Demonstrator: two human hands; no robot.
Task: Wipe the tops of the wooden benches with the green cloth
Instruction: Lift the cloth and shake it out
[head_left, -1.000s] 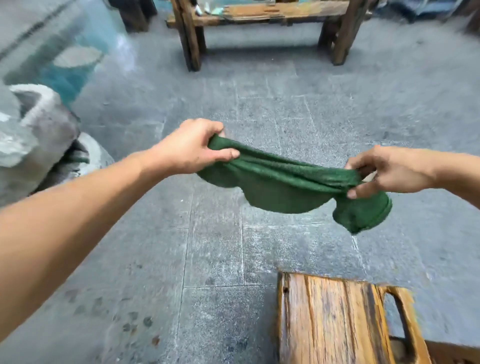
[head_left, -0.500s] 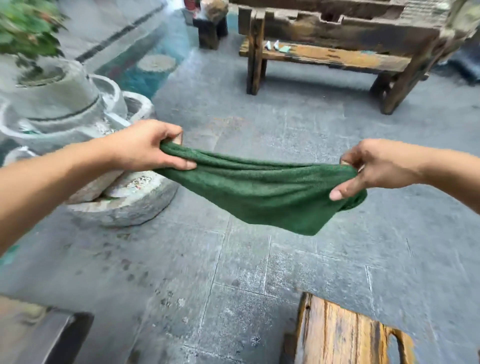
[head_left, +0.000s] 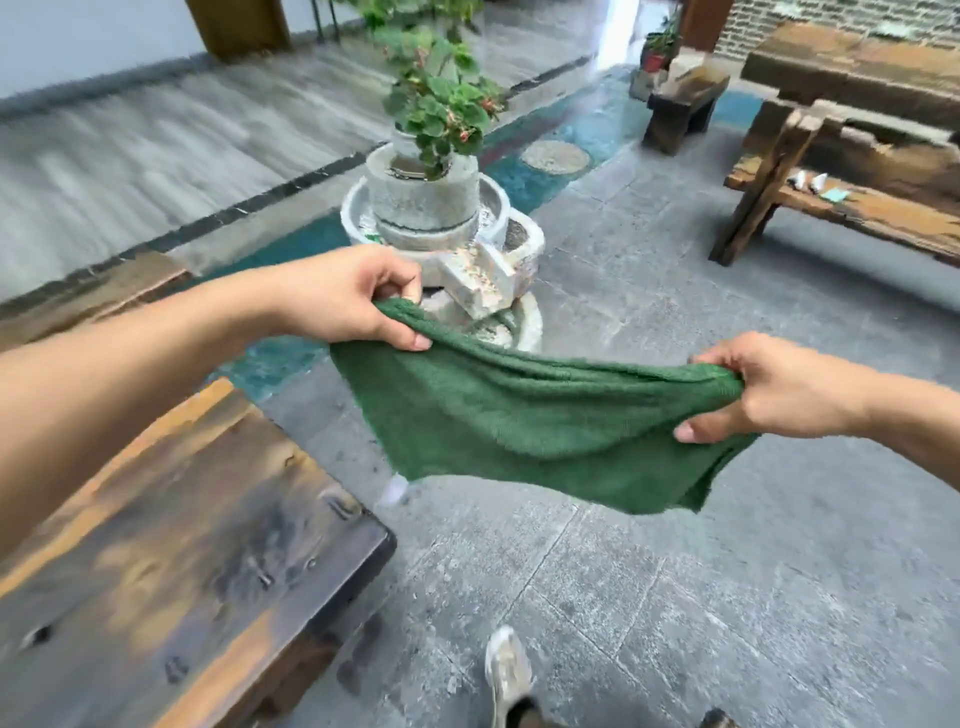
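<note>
Both hands are out front with the green cloth (head_left: 524, 421) stretched between them in mid-air, over the grey stone floor (head_left: 727, 571). The left hand (head_left: 343, 296) has its fingers (head_left: 410, 340) pinched shut on the cloth's upper left corner, thumb on top. The right hand (head_left: 779, 389) is clenched on the opposite end, cloth bunched up in its grip. The middle sags down a bit and isn't touching anything. A small white tag (head_left: 393, 488) hangs off the lower left corner, too blurry to read.

Lower left there's a dark worn wooden table (head_left: 182, 545), close by but the cloth isn't on it. Behind the cloth sits a stone planter (head_left: 421, 208) with a leafy plant (head_left: 441, 98). Another wooden bench (head_left: 857, 208) is far right. No readable writing or brands anywhere. A shoe (head_left: 506, 670) shows at the bottom edge.
</note>
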